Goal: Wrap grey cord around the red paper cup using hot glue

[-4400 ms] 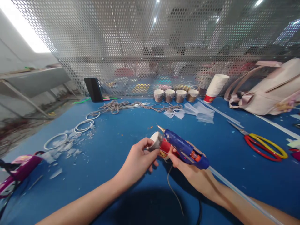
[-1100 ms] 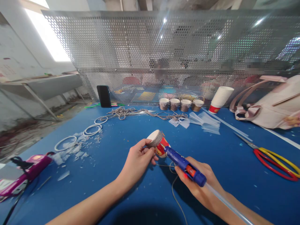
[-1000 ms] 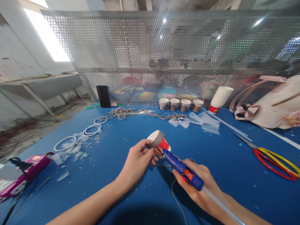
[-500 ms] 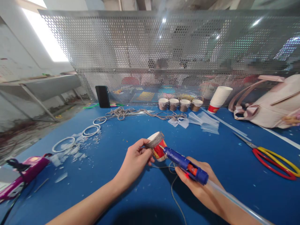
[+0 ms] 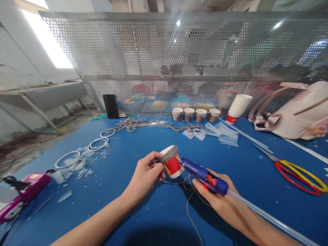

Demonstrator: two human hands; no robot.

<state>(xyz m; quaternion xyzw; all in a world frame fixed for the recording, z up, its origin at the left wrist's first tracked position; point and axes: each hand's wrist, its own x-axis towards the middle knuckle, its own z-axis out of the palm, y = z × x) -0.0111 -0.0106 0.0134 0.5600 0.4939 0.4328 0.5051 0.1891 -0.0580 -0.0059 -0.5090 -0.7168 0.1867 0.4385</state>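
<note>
While the left hand [image 5: 147, 172] pinches it by the top, the paper cup [image 5: 171, 163] hangs a little above the blue table [image 5: 128, 205], near the middle. The cup is red and white, lies tipped on its side, and has grey string wound around its upper end. The fingers are closed on that stringy part.

The right hand [image 5: 217, 193] is wrapped tight around the blue glue gun [image 5: 205, 175]. Its tip touches the red side of the cup. A clear glue stick [image 5: 269, 218] pokes out the back of the gun.

A moment ago the cup sat a bit higher and showed more of its white end. Now it has turned, so more red shows, and the gun points flatter.

Most of the right hand's fingers are tucked under the gun, so the trigger finger is hard to see. The glue stick runs off the bottom edge. A thin grey cord [image 5: 191, 218] under the hands also runs out of the picture.
</note>
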